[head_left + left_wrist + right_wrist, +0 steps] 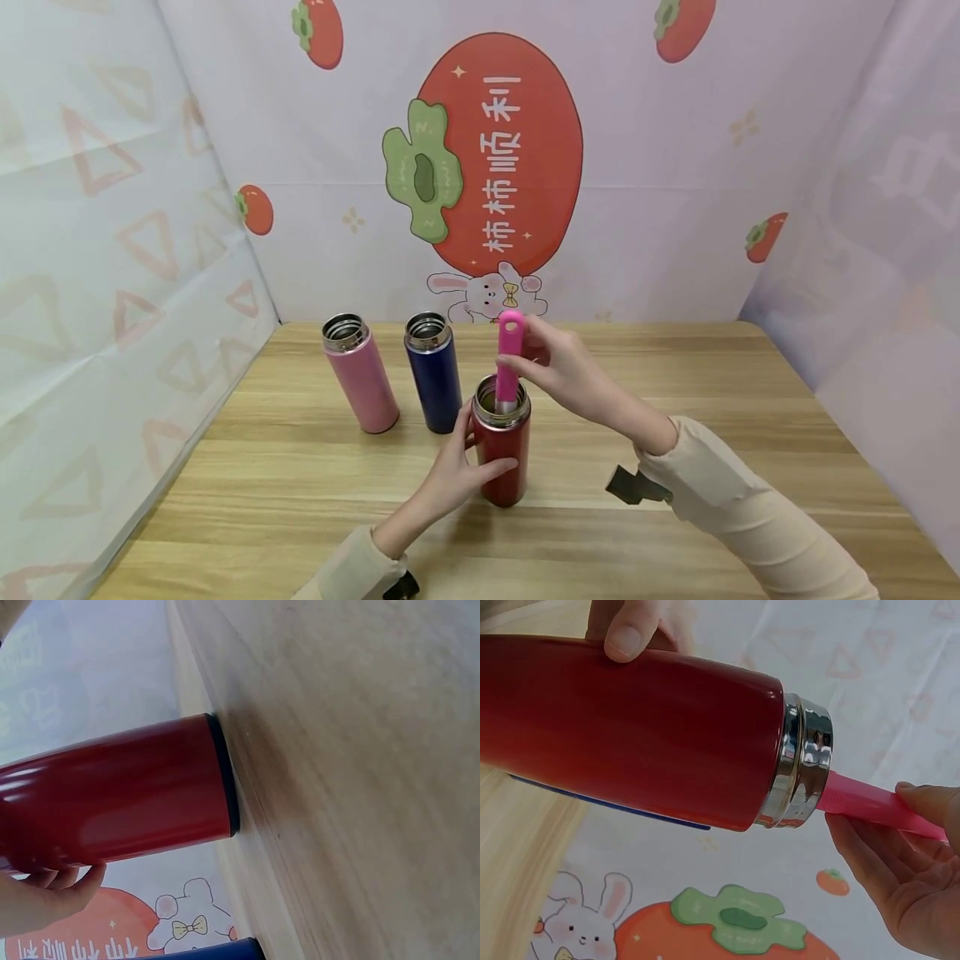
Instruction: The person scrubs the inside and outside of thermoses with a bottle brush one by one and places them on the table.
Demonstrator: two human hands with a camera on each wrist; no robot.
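Printed backdrop (660, 167) behind a wooden table (585, 542), on which three lidless bottles stand. Red bottle (506, 443), nearest the person, has its base at the tabletop. Left hand (459, 473) grips its body from the side, fingers and thumb curled round it. Right hand (561, 360) pinches a pink handle (511, 343), which rises from the bottle's steel neck (806, 761); its lower end is hidden inside, so whether it touches the bottom cannot be told. Blue bottle (435, 379) stands just beside, and pink bottle (365, 379) farther left; no hand touches either. Likely faults: a sideways push on the handle could lever against the neck and tip the red bottle, should the left hand's grip loosen. Since the pinch lies near the handle's upper part, a slip of the fingers could let it drop deeper into the bottle. Too brisk a pull could lift or twist the bottle, and a leftward swing could knock its blue neighbour over.
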